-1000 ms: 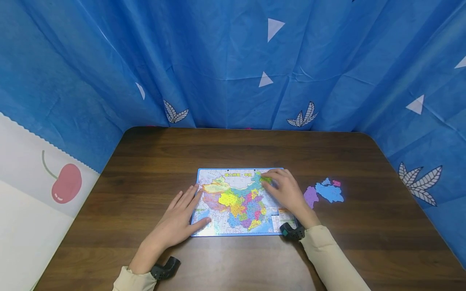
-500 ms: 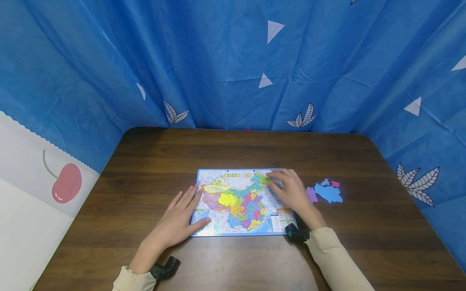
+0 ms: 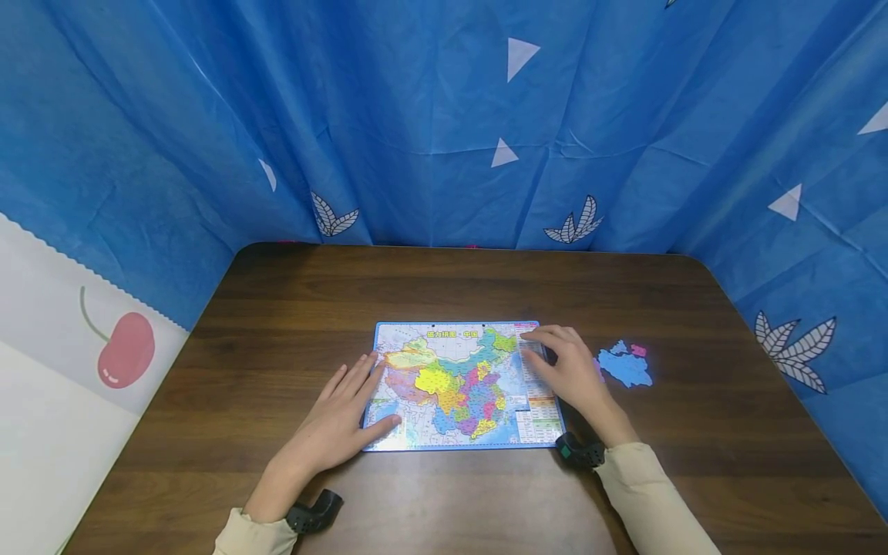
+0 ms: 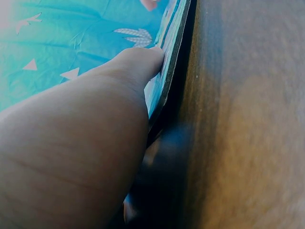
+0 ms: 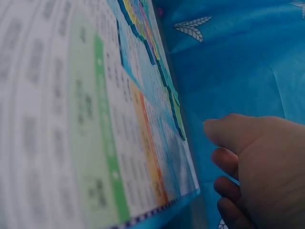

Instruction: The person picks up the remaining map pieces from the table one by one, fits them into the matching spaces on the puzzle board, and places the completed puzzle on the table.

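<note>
A map puzzle board (image 3: 416, 442) with a blue rim lies flat on the table, its coloured map pieces making one shape. My left hand (image 3: 334, 425) rests spread on the board's left edge; in the left wrist view its thumb (image 4: 136, 64) reaches onto the edge. Over the board's right margin is my right hand (image 3: 572, 371), fingers loosely bent and nothing between them. In the right wrist view that hand (image 5: 271, 167) appears apart from the map. Left of its fingertips, the green piece (image 3: 504, 342) lies at the map's upper right corner.
Right of the board lie loose pieces: a large blue one (image 3: 627, 369), a small blue one (image 3: 619, 348), a pink one (image 3: 638, 351) and a purple one, mostly behind my right hand. A blue curtain (image 3: 430, 116) hangs behind the brown table (image 3: 333, 285).
My right hand has let go of the green piece and moved right, off the map. The green piece stays at the map's upper right. My left hand has kept its place.
</note>
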The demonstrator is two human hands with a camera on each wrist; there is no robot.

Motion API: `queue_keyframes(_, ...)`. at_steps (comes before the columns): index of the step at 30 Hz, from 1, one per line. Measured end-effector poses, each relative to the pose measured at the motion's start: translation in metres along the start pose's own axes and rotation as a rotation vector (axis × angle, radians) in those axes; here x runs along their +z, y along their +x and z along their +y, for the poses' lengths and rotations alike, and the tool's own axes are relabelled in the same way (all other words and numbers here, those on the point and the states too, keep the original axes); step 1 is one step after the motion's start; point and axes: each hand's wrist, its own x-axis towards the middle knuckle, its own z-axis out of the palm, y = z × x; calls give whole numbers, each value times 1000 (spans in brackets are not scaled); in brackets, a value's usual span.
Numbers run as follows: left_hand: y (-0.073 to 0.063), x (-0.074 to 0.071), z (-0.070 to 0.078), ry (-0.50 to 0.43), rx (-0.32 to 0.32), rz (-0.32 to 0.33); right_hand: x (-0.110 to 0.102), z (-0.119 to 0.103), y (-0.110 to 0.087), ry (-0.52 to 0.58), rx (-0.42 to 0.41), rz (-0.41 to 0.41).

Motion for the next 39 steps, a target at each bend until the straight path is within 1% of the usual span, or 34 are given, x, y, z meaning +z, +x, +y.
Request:
queue_keyframes(8,0,0,0,3,0,0,-6,6,-7,10,31,2)
queue_keyframes(20,0,-1,0,-1,4,2,-12,19,-16,-4,45,4)
queue_keyframes(28,0,-1,0,0,7,3,-17,24,-20,8,37,37)
queue_keyframes(35,0,0,-1,4,14,9,-22,30,-25,-22,44,52)
queue_keyframes(39,0,0,-1,2,11,8,-25,34,-26,-21,46,58)
